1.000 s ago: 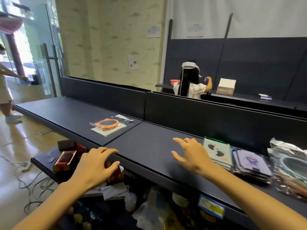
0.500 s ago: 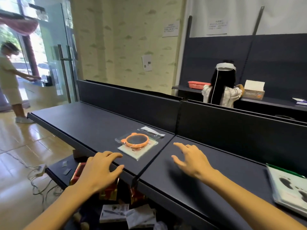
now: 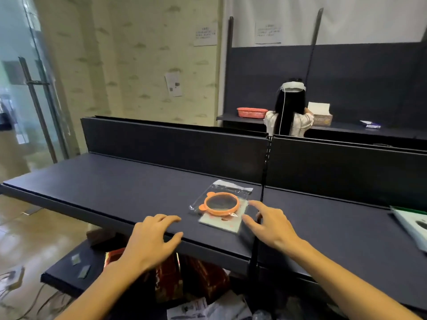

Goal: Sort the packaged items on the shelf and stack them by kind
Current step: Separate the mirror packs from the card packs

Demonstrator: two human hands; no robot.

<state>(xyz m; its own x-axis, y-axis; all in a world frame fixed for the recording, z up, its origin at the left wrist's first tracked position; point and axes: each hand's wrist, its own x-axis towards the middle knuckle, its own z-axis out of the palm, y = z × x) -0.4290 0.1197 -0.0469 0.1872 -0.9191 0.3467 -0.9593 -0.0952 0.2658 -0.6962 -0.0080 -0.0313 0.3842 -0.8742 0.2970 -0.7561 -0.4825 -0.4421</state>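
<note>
While both hands hover: neither holds anything.
Left hand (image 3: 150, 241): fingers loosely spread over the shelf (image 3: 115, 192) front edge.
Right hand (image 3: 270, 225): fingers spread, just beside the bagged orange mirror (image 3: 221, 204).
Mirror packet: flat on the shelf, near its front.
Far right: another packet (image 3: 413, 225).

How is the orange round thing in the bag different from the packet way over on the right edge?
The orange round mirror packet shows whole; the green-edged packet is cut off by the picture's edge. The mirror packet lies on the left shelf section, between the left hand and right hand; the green-edged packet lies on the right section, away from both hands. Both lie flat on the dark shelf.
</note>
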